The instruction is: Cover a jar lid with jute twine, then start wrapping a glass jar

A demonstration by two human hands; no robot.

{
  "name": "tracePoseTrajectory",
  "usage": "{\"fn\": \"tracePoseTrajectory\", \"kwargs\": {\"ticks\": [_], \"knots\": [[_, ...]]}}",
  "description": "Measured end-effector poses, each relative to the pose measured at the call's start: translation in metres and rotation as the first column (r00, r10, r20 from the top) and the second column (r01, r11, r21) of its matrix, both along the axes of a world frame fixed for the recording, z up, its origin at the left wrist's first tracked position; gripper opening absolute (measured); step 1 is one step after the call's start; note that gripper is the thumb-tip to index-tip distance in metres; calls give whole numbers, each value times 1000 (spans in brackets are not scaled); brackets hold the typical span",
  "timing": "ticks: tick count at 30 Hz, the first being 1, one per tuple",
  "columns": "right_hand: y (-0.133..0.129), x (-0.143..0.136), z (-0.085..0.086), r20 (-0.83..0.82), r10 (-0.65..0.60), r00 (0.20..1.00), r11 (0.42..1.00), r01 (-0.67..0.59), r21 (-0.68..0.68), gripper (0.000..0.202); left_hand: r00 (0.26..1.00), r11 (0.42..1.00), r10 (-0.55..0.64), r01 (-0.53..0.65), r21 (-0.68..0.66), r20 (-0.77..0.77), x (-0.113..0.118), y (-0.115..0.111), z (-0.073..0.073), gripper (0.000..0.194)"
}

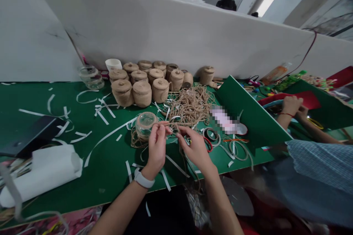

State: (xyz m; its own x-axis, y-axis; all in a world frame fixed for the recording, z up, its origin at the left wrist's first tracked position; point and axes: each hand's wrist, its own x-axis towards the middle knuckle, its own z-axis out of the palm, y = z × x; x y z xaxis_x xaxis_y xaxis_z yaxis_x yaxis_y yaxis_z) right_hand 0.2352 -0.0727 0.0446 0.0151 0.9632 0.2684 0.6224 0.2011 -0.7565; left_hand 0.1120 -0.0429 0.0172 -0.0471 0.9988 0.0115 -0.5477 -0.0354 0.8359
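Note:
Both hands meet above the green table, pinching a length of brown twine (174, 125) between them. My left hand (157, 146), with a white band on its wrist, is closed on the twine just right of a clear glass jar (146, 125). My right hand (193, 146) grips the same twine with thumb and forefinger, and a loose end hangs below it. Behind the hands lies a tangled heap of twine (193, 104). Several lidded jars wrapped in burlap-like cloth (142, 93) stand in rows behind the glass jar.
White paper strips (106, 134) litter the green table (110, 176). At left are a white roll (55, 169) and a dark box (35, 136). An upright green board (248, 114) separates me from a co-worker's hands (292, 108). An empty glass jar (91, 77) stands at back left.

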Motion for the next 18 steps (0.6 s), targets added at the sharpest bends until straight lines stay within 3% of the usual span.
{"fn": "tracePoseTrajectory", "kwargs": {"ticks": [4,7,11,14,16,18], "knots": [[-1,4,5,-11,-6,1000,999,6,49,26,955,998,-50,61,29,-291,-1,1,-7,35],[-2,8,8,56,2,998,998,-5,59,27,927,994,-44,76,73,-372,2,3,-13,25],[5,15,8,261,-150,953,977,103,184,23,927,996,-28,57,66,-374,3,7,-16,21],[15,16,6,358,-350,865,902,208,379,17,945,996,-82,92,18,-316,4,6,-12,23],[20,15,4,368,-373,852,882,202,426,14,956,994,-111,110,-21,-273,4,4,-9,25],[21,12,1,345,-302,889,905,153,397,13,965,991,-127,116,-60,-228,5,2,-6,26]]}}
